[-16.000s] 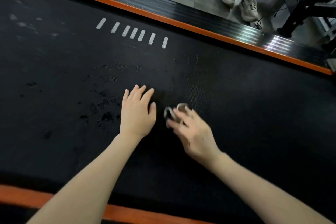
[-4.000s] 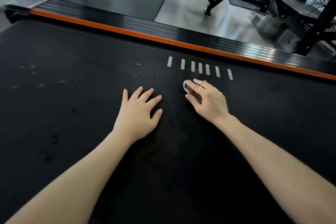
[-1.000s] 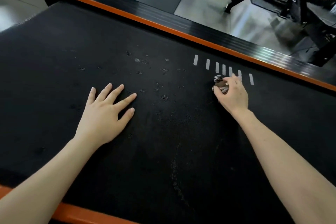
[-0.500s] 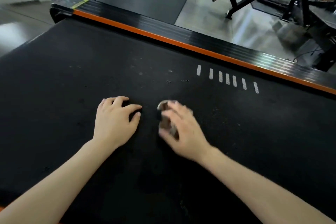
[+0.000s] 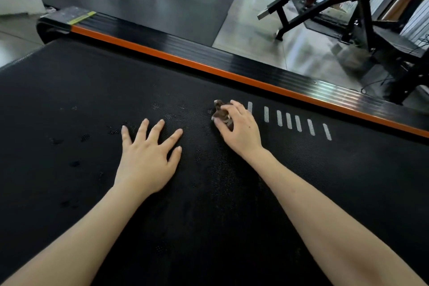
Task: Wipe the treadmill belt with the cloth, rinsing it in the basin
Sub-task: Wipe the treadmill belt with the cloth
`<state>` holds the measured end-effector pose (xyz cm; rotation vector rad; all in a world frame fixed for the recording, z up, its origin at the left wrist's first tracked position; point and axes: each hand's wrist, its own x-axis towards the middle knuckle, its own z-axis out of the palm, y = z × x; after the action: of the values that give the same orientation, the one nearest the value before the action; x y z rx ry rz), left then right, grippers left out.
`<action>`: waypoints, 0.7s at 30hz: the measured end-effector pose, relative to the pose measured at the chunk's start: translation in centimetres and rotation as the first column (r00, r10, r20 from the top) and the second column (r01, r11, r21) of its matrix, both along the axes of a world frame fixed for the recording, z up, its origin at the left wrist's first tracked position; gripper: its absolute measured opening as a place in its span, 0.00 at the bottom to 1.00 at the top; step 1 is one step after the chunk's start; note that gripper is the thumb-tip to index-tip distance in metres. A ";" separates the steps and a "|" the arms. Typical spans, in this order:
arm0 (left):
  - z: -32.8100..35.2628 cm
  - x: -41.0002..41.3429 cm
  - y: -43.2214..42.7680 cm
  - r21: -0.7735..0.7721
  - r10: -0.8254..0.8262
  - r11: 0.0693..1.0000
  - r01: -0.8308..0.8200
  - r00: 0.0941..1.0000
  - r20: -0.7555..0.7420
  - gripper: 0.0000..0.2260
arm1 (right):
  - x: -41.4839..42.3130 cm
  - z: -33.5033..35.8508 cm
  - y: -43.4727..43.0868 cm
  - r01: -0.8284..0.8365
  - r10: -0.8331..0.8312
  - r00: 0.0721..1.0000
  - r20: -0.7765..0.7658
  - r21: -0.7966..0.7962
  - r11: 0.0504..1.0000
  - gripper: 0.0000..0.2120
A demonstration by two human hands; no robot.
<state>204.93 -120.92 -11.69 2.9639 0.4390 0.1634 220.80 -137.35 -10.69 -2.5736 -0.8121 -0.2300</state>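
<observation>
The black treadmill belt (image 5: 232,204) fills most of the head view, with damp spots and specks at its left. My right hand (image 5: 239,127) grips a small, crumpled dark brown cloth (image 5: 220,112) and holds it down on the belt, just left of a row of white dash marks (image 5: 289,121). Only the cloth's far end shows past my fingers. My left hand (image 5: 148,158) lies flat on the belt with its fingers spread, a little left of the right hand. No basin is in view.
An orange-edged black side rail (image 5: 232,72) runs along the belt's far side. Beyond it are a dark floor mat (image 5: 151,2), glossy floor and a weight bench (image 5: 348,2) at the upper right. A white object (image 5: 18,2) sits at the far left.
In the last half second my right hand has pushed the cloth away from me and to the right, up to the dash marks. My left hand's fingers have spread flat.
</observation>
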 end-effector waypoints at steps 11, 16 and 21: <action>-0.4 -0.3 0.2 -0.019 0.005 1.000 -0.004 0.998 0.063 0.31 | 2.5 0.5 -2.2 -0.124 0.125 0.991 0.037 -0.029 0.992 0.20; -0.5 0.1 0.1 0.013 0.014 1.000 -0.015 0.998 0.068 0.29 | 9.3 0.6 -6.0 0.449 -0.448 0.893 0.030 -0.029 0.893 0.18; -0.6 0.3 -0.1 0.045 0.014 0.999 -0.017 0.998 0.068 0.27 | 8.7 0.6 2.9 0.410 -0.410 0.912 0.033 -0.002 0.912 0.17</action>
<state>205.19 -121.04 -12.32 2.9894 0.4556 0.2780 229.51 -134.44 -10.07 -2.7302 -0.2692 -0.3936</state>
